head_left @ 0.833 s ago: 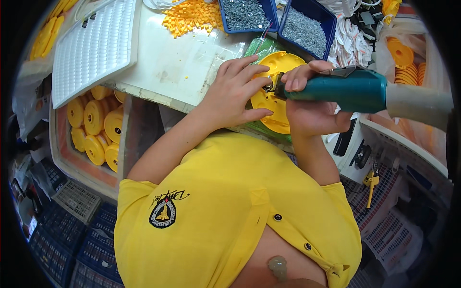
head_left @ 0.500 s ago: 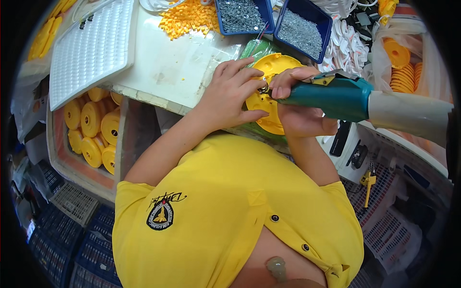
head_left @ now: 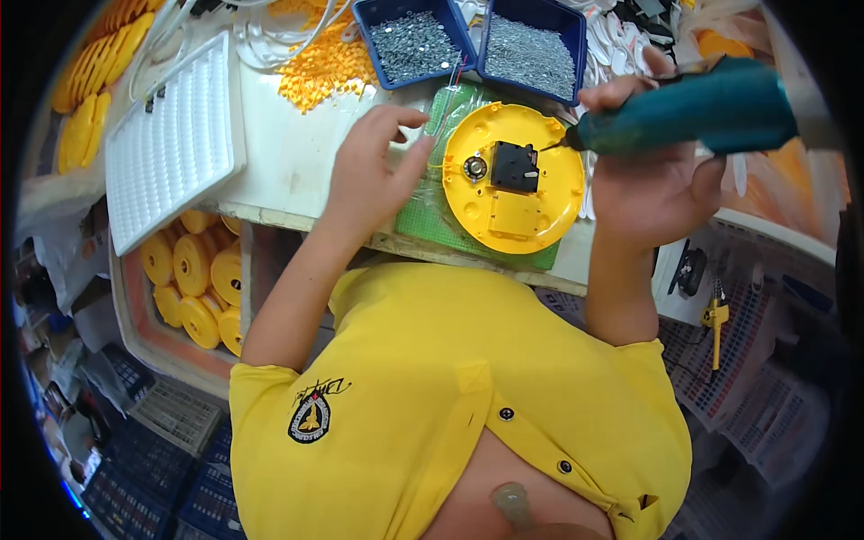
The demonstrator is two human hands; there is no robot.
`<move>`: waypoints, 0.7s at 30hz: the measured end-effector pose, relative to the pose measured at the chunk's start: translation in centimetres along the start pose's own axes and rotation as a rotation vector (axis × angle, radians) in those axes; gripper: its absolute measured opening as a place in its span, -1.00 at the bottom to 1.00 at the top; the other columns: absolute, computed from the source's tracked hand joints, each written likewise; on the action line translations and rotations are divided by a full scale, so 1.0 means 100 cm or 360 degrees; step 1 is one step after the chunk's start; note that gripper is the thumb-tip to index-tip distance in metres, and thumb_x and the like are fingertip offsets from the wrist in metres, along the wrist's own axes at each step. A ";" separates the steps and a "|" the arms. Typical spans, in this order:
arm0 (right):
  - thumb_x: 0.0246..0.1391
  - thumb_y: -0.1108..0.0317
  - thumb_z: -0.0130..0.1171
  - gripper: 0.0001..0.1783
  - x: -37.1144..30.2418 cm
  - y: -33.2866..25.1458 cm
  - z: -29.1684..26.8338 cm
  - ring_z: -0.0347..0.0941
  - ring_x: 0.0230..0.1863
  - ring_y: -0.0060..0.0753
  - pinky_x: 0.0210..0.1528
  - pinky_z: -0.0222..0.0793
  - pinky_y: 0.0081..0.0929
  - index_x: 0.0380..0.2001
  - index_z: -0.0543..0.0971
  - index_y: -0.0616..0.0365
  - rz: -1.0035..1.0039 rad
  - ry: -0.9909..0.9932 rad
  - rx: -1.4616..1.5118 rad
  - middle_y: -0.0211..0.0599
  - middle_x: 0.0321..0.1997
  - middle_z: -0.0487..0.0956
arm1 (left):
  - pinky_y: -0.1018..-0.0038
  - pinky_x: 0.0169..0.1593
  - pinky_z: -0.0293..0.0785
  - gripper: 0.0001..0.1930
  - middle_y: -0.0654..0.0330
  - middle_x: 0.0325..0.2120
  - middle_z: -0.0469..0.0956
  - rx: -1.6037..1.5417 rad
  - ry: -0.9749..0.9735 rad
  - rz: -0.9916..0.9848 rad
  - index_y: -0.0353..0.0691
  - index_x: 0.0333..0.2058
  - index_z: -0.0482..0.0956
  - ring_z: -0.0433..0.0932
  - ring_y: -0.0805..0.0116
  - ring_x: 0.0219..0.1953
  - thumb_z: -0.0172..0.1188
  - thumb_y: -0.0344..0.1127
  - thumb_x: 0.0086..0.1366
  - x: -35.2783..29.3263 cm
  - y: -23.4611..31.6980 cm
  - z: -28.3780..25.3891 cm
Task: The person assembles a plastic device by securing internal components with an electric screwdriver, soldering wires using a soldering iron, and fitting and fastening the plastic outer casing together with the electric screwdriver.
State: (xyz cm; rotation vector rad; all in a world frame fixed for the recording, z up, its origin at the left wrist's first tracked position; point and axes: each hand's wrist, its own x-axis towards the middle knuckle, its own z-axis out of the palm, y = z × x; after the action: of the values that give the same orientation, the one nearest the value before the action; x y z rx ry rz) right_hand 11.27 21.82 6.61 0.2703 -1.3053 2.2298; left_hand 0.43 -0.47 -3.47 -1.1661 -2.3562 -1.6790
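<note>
On the green mat (head_left: 414,220) I see the round yellow housing (head_left: 560,198) lying flat, black boxy module (head_left: 516,167) set near its centre. Left hand (head_left: 371,166) is just left of the housing: thumb and fingers apart, no grip visible. Right hand (head_left: 643,184) is right of the housing, fingers clamped on the teal power screwdriver (head_left: 688,110), which is blurred. Its thin bit (head_left: 558,145) reaches over the housing beside the module; can't tell if it touches. Beyond the housing: two dark blue bins (head_left: 580,58) of small metal parts (head_left: 414,49). Orange plastic pieces (head_left: 328,67) beyond and left of the housing on the white worktop (head_left: 279,162); dimpled white tray (head_left: 180,144) farther left.
</note>
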 end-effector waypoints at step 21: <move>0.25 0.46 0.00 -0.61 -0.095 -0.023 -0.036 0.50 0.06 -0.32 0.11 0.40 -0.38 0.13 0.45 0.33 -0.0053 0.0929 -0.1051 -0.12 0.07 0.56 | 0.50 -0.34 0.39 -0.80 0.29 -0.42 0.52 -0.0114 -0.0615 -0.0458 -0.26 -0.16 0.64 0.41 0.48 -0.49 0.21 -0.32 0.29 0.041 -0.012 0.008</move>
State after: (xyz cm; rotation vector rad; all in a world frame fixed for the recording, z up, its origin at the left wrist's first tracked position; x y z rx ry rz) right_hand 20.75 22.51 2.42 -0.5527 -1.5615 1.5428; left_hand -2.93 2.33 -3.09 -1.3218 -2.8356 -1.7661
